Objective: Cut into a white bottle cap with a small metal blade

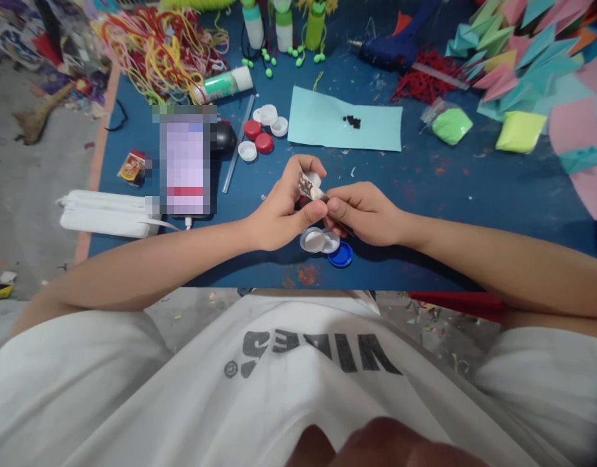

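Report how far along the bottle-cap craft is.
Done: three small decorated bottles stand at the table's far edge. In hand: the left hand and right hand pinch one small white piece between them; what it is is unclear. Left: loose caps, two white caps and a blue cap lie unused.

Small whitish scrap (312, 187), perhaps foil-backed

Both hands meet mid-table, left hand (279, 214) and right hand (363, 214) pinching a small piece (310, 187) between them, loose caps (325, 243) just before them, paper sheet (344, 120) behind, phone (186, 162) to the left.
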A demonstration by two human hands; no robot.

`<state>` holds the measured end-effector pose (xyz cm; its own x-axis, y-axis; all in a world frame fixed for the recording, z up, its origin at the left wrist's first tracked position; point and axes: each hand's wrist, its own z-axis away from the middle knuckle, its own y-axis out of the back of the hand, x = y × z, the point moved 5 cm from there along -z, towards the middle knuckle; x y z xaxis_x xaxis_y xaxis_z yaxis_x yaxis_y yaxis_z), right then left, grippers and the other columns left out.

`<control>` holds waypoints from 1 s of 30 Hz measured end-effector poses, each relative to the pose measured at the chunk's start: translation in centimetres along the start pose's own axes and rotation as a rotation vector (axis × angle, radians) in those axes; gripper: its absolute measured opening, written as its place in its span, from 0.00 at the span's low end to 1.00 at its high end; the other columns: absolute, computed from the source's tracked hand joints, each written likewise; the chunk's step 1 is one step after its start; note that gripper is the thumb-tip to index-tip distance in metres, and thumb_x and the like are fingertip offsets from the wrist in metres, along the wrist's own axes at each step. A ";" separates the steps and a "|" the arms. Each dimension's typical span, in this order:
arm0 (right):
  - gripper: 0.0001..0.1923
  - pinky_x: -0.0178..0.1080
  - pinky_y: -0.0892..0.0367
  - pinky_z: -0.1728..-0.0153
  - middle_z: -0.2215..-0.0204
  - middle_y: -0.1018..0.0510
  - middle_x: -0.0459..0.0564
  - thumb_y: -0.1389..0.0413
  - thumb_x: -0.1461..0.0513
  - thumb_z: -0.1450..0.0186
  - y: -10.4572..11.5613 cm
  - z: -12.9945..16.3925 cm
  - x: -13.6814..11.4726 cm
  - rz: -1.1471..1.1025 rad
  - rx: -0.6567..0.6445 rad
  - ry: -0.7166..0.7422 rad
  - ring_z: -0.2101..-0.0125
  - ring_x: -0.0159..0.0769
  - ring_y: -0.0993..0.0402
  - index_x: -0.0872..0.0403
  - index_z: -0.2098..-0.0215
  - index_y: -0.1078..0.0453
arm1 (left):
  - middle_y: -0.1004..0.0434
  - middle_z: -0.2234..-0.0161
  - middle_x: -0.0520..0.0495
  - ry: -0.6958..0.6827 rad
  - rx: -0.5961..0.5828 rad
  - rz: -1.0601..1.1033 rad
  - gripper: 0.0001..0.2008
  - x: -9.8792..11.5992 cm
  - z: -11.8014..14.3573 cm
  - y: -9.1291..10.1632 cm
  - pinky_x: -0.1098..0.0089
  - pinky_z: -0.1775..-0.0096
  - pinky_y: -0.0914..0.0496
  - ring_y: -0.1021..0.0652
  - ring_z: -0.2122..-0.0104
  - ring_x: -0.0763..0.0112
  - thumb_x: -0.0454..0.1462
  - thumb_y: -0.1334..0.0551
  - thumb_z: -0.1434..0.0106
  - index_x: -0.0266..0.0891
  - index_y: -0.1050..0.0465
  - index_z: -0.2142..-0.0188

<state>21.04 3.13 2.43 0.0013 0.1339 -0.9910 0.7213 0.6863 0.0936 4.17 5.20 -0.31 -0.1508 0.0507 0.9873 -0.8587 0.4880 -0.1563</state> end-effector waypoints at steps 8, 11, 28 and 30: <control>0.30 0.32 0.44 0.78 0.81 0.33 0.40 0.40 0.42 0.20 -0.5 0.0 -0.3 -0.052 -0.016 0.048 0.81 0.25 0.41 0.54 0.70 0.32 | 0.28 0.61 0.47 -0.142 -0.064 -0.170 0.42 0.3 0.3 0.0 0.62 0.61 0.28 0.24 0.66 0.66 0.70 0.25 0.43 0.45 0.28 0.43; 0.30 0.32 0.47 0.79 0.81 0.34 0.40 0.40 0.42 0.20 -0.5 0.1 -0.5 -0.037 0.014 0.062 0.81 0.25 0.43 0.54 0.71 0.32 | 0.26 0.60 0.46 -0.222 -0.074 -0.271 0.42 0.4 0.3 -0.1 0.62 0.61 0.26 0.23 0.66 0.65 0.72 0.30 0.40 0.46 0.29 0.42; 0.25 0.27 0.44 0.82 0.83 0.30 0.41 0.39 0.48 0.19 -1.3 0.7 -1.3 -0.032 0.095 0.117 0.84 0.23 0.39 0.59 0.66 0.25 | 0.33 0.62 0.51 -0.598 -0.148 -0.406 0.30 1.8 0.3 -1.0 0.68 0.67 0.34 0.33 0.71 0.74 0.67 0.39 0.26 0.44 0.35 0.49; 0.25 0.27 0.44 0.82 0.83 0.30 0.41 0.38 0.48 0.19 -1.5 0.8 -1.2 -0.096 0.072 0.109 0.84 0.23 0.39 0.59 0.66 0.25 | 0.33 0.62 0.51 -0.594 -0.156 -0.401 0.33 1.6 0.3 -1.0 0.68 0.67 0.34 0.33 0.71 0.74 0.69 0.38 0.28 0.44 0.36 0.46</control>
<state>20.51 1.39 3.37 -0.1418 0.1497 -0.9785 0.7621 0.6474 -0.0114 4.68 4.53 1.45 -0.1179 -0.6174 0.7778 -0.8307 0.4905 0.2634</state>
